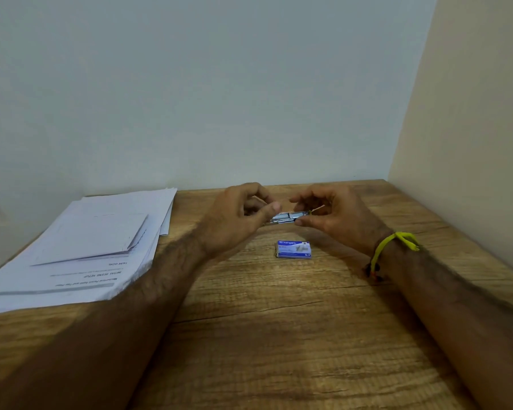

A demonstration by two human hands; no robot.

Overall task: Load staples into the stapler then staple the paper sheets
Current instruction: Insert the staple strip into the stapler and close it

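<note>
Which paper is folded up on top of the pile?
The smaller blank sheet lying on top of the paper stack is the folded one. Its corner lifts open, while the sheets under it lie flat and one shows printed lines.

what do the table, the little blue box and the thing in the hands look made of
Table: wood or wood-look laminate, matte, with brown grain lines. Blue box: printed cardboard, going by its folded edges. Stapler, held by the left hand and right hand: bright grey metal, probably steel, slightly shiny.

stapler (286, 218) mostly hidden between both hands, paper sheets (80, 247) cut off at left edge, print blurred
</note>
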